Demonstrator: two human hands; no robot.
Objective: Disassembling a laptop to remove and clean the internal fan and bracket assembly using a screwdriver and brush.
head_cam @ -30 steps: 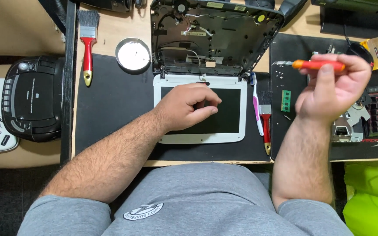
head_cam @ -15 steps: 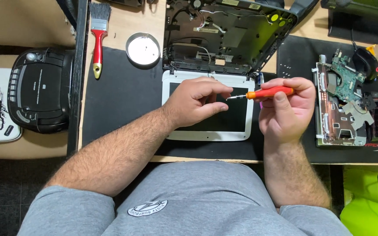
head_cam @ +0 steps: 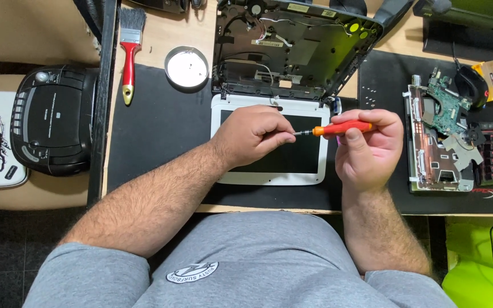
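**Screwdriver tip held over the screen: slip and scratch risk**

I see my right hand (head_cam: 366, 145) clenched around the orange screwdriver (head_cam: 340, 128), its shaft running level toward my left hand (head_cam: 252, 137), whose fingertips pinch at the metal tip. Both hover above the dark screen of the white-framed laptop lid (head_cam: 269, 171), directly beneath my left palm. If the pinch slips, I judge the tip could scrape the glass. Anything small held there is hidden; dropped, it might roll into the opened laptop base (head_cam: 292, 45) just beyond my knuckles.
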